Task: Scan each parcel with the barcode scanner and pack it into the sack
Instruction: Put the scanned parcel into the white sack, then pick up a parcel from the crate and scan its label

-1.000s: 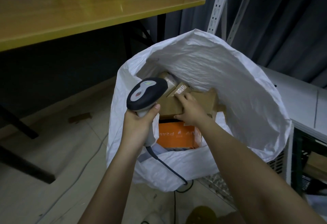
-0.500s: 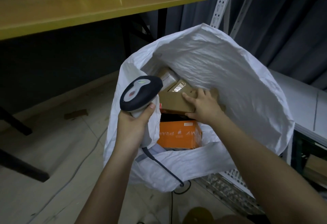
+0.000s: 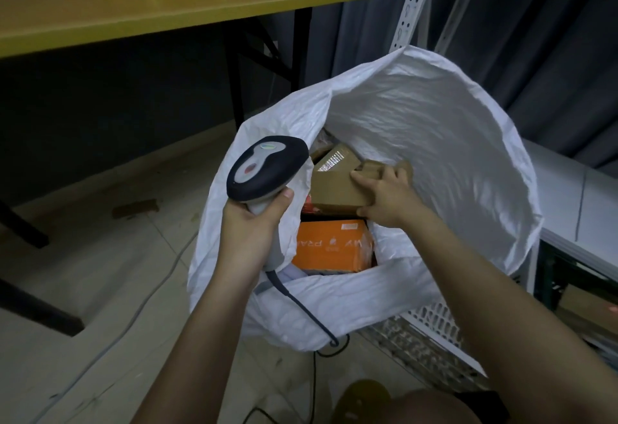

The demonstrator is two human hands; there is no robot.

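Right hand [image 3: 389, 201] gripping brown parcel [image 3: 336, 189] inside sack [image 3: 451, 142]; left hand [image 3: 250, 223] clutching scanner [image 3: 266, 167].

Both arms reach forward and down. The left hand [image 3: 249, 223] is curled tight, thumb up (it grips a handle). The right hand [image 3: 388, 197] bends at the wrist, fingers and thumb pinching.

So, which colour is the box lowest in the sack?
Orange, with pale lettering; head view.
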